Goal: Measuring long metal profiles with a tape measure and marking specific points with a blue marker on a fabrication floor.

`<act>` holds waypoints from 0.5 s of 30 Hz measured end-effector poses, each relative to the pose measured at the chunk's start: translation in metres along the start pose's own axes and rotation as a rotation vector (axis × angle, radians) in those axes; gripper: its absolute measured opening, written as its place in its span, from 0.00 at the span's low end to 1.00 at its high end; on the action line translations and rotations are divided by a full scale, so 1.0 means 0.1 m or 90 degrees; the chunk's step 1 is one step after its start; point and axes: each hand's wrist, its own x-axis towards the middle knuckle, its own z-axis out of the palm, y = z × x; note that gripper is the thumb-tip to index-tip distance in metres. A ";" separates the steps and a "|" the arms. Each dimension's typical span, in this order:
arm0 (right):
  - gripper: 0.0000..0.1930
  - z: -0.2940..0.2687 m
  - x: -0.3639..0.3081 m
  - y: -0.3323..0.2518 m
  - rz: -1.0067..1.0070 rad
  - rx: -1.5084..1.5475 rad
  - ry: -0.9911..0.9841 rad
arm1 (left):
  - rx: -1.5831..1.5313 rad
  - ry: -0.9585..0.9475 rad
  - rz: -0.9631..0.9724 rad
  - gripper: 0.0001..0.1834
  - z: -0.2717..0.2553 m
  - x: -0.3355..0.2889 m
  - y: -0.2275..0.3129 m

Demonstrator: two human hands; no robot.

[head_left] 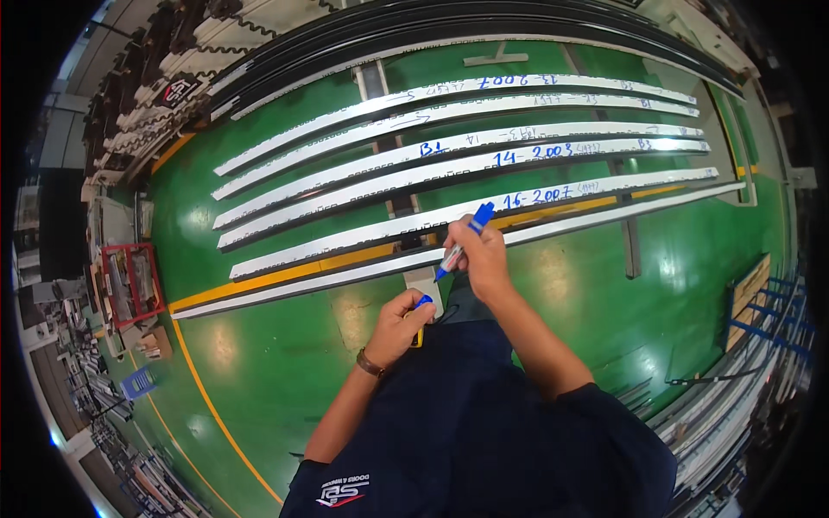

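My right hand (480, 257) is closed around a blue-and-white marker (483, 216), its blue tip angled down toward my left hand. Just left of it, my left hand (401, 321) pinches a small blue cap (423, 301). Part of a yellow object (419, 337) shows under that hand; its kind is mostly hidden. Ahead of both hands lies a long white-faced profile (363, 236) with blue handwriting on it. A narrower white profile (294, 292) runs nearer to me, and the marker is close to it.
Several more marked white profiles (345, 192) lie across support bars (630, 237) above the green floor. Dark profiles (363, 52) are stacked at the far side. A red-framed cart (132, 285) stands left; a blue rack (768, 315) with long stock stands right.
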 end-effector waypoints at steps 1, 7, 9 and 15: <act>0.14 0.06 -0.15 -0.01 0.000 -0.002 -0.012 | 0.000 -0.006 0.018 0.10 0.00 -0.09 0.00; 0.13 0.30 -0.73 -0.02 -0.044 -0.046 -0.020 | 0.009 -0.039 0.070 0.12 -0.03 -0.47 0.04; 0.13 0.34 -0.83 0.00 -0.058 -0.063 -0.055 | 0.008 -0.048 0.085 0.13 -0.05 -0.53 0.03; 0.14 0.49 -1.15 -0.07 -0.157 -0.163 -0.048 | -0.003 -0.093 0.093 0.16 0.01 -0.60 0.10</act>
